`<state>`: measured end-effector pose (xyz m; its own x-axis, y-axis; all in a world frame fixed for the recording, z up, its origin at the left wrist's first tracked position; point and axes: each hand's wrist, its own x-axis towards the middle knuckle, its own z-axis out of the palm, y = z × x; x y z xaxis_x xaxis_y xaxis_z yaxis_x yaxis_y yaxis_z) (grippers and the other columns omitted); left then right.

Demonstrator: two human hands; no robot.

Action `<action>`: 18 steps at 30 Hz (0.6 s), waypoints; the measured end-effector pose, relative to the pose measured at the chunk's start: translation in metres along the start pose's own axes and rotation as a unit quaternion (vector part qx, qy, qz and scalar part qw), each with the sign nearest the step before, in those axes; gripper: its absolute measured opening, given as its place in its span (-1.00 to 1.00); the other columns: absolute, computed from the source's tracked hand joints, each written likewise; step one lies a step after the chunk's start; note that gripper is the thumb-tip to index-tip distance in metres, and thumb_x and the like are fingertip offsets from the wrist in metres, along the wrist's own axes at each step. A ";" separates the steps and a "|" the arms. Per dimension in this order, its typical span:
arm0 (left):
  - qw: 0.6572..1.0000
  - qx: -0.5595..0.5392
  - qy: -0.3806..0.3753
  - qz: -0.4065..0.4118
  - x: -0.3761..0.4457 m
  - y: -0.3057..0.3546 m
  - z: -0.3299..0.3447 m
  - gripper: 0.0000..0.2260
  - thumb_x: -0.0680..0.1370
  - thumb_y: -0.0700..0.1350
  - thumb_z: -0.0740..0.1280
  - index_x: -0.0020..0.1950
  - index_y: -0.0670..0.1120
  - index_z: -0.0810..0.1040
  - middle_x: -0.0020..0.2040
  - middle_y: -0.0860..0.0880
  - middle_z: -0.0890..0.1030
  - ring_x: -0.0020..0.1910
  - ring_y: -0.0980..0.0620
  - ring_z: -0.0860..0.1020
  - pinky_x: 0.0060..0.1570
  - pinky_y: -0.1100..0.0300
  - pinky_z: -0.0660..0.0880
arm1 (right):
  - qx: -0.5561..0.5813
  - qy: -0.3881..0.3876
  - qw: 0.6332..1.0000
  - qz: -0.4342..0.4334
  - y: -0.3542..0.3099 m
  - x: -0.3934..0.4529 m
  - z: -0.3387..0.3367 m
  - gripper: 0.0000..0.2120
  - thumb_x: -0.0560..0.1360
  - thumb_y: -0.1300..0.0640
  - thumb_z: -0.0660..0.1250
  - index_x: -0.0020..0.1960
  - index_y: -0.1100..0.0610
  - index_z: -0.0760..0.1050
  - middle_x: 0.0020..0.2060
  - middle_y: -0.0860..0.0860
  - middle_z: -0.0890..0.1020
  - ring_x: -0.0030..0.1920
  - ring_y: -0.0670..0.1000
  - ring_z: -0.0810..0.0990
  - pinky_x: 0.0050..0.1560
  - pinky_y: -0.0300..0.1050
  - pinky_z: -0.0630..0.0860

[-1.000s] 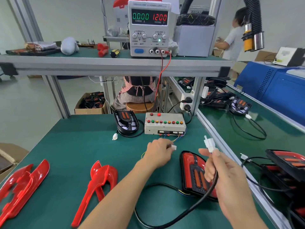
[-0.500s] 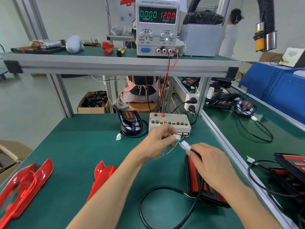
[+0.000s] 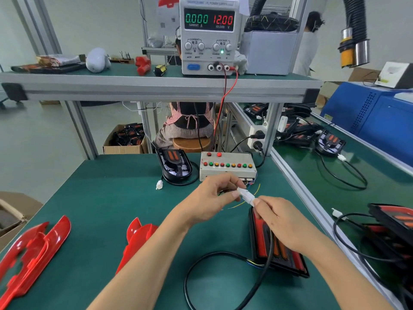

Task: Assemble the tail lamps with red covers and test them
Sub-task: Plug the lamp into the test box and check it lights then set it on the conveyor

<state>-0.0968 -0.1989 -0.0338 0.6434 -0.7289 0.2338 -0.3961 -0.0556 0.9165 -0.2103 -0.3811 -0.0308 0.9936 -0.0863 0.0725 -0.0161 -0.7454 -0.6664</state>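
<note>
Pinching the two white connectors [image 3: 245, 195] together just in front of the test box [image 3: 228, 166], your hands meet above the green bench [image 3: 100, 198]: your left hand [image 3: 212, 200] reaches in from the lower left with thumb and fingers [image 3: 235, 194] curled round the box-side plug, and your right hand [image 3: 283, 222] comes from the lower right, its fingertips nipping the plug at the end of the black cable [image 3: 201, 260]. That cable loops across the bench and runs back to one tail lamp [image 3: 263, 249], which lies flat under your right wrist, black with red strips. A second tail lamp [image 3: 174, 164] sits at the far edge of the bench, left of the test box, with its own loose white plug [image 3: 159, 185] lying beside it. Three red covers show on the left: two nested together [image 3: 33, 249] at the near corner and one [image 3: 136, 240] partly hidden behind your left forearm. Thin yellow wires [image 3: 245, 202] trail from the joined plugs toward the box. On the shelf above, one power supply [image 3: 210, 34] reads 0.000 and 12.00, with red and black leads [image 3: 223, 104] dropping down behind the box.
</note>
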 end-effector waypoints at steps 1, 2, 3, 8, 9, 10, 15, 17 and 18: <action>1.000 0.007 -0.002 0.002 -0.001 0.000 0.000 -0.86 0.61 -0.25 0.33 0.14 -0.09 0.58 0.01 -0.06 0.68 -0.02 0.11 0.57 0.03 0.23 0.45 | 0.010 -0.007 1.000 0.002 0.000 0.001 -0.001 -0.59 0.68 -0.06 0.10 -0.34 -0.03 0.33 -0.49 -0.13 0.28 -0.43 -0.08 0.22 -0.34 -0.08 0.21; 1.000 0.018 -0.004 0.006 -0.003 0.000 0.000 -0.85 0.60 -0.26 0.35 0.14 -0.10 0.59 0.04 -0.04 0.68 0.01 0.13 0.58 0.06 0.27 0.46 | 0.022 -0.014 1.000 0.007 0.000 0.001 -0.002 -0.58 0.69 -0.04 0.11 -0.35 -0.05 0.34 -0.46 -0.11 0.27 -0.41 -0.05 0.22 -0.31 -0.04 0.22; 0.999 0.031 -0.005 0.012 -0.004 0.000 0.000 -0.84 0.59 -0.27 0.36 0.13 -0.08 0.60 0.04 0.00 0.68 0.03 0.14 0.58 0.10 0.27 0.47 | 0.034 -0.022 0.999 0.011 0.000 0.001 -0.003 -0.57 0.69 -0.02 0.11 -0.36 -0.05 0.35 -0.44 -0.08 0.27 -0.39 -0.03 0.22 -0.29 -0.03 0.21; 0.994 0.106 -0.002 0.031 -0.008 0.001 0.000 -0.85 0.54 -0.23 0.41 0.05 -0.01 0.63 -0.09 0.19 0.64 -0.03 0.21 0.57 0.10 0.32 0.44 | 0.055 -0.053 0.997 0.013 0.002 0.000 -0.006 -0.56 0.70 0.05 0.08 -0.36 -0.01 0.34 -0.46 -0.10 0.28 -0.39 -0.01 0.21 -0.30 -0.02 0.20; 0.992 0.118 -0.002 0.037 -0.008 0.001 0.000 -0.86 0.54 -0.22 0.42 0.03 -0.01 0.63 -0.11 0.20 0.63 -0.05 0.23 0.56 0.07 0.35 0.43 | 0.054 -0.059 0.997 0.011 0.002 -0.001 -0.006 -0.56 0.70 0.05 0.08 -0.36 -0.01 0.34 -0.47 -0.10 0.28 -0.39 -0.01 0.21 -0.30 -0.02 0.20; 0.991 0.127 -0.002 0.042 -0.008 0.001 0.000 -0.87 0.54 -0.22 0.42 0.02 -0.01 0.64 -0.13 0.21 0.62 -0.06 0.24 0.56 0.05 0.36 0.42 | 0.053 -0.062 0.997 0.010 0.002 -0.001 -0.006 -0.55 0.71 0.04 0.07 -0.36 -0.01 0.35 -0.47 -0.10 0.28 -0.39 0.00 0.21 -0.30 -0.02 0.21; 0.988 0.144 0.001 0.062 -0.009 0.001 0.001 -0.86 0.52 -0.25 0.42 0.00 -0.02 0.64 -0.14 0.19 0.62 -0.08 0.21 0.57 0.04 0.34 0.44 | 0.056 -0.056 0.997 0.014 0.002 -0.001 -0.007 -0.55 0.71 0.03 0.07 -0.36 0.00 0.33 -0.46 -0.08 0.28 -0.38 0.04 0.21 -0.29 -0.01 0.21; 0.986 0.153 0.002 0.063 -0.009 0.000 0.001 -0.86 0.52 -0.24 0.43 0.00 -0.02 0.65 -0.15 0.16 0.62 -0.10 0.19 0.56 0.02 0.33 0.45 | 0.036 -0.048 0.998 0.011 0.003 -0.001 -0.005 -0.57 0.70 0.03 0.08 -0.35 0.03 0.28 -0.47 -0.10 0.24 -0.40 -0.03 0.18 -0.33 -0.04 0.18; 0.985 0.160 0.003 0.065 -0.009 0.000 0.001 -0.86 0.52 -0.23 0.44 0.00 -0.02 0.65 -0.15 0.15 0.63 -0.10 0.18 0.56 0.01 0.33 0.46 | 0.024 -0.045 0.999 0.007 0.003 -0.002 -0.005 -0.58 0.70 0.02 0.09 -0.33 0.05 0.25 -0.46 -0.11 0.22 -0.41 -0.05 0.16 -0.34 -0.07 0.16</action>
<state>-0.1031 -0.1926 -0.0361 0.5773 -0.7404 0.3444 -0.6610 -0.1761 0.7294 -0.2125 -0.3862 -0.0291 0.9994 -0.0340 -0.0025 -0.0259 -0.7115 -0.7022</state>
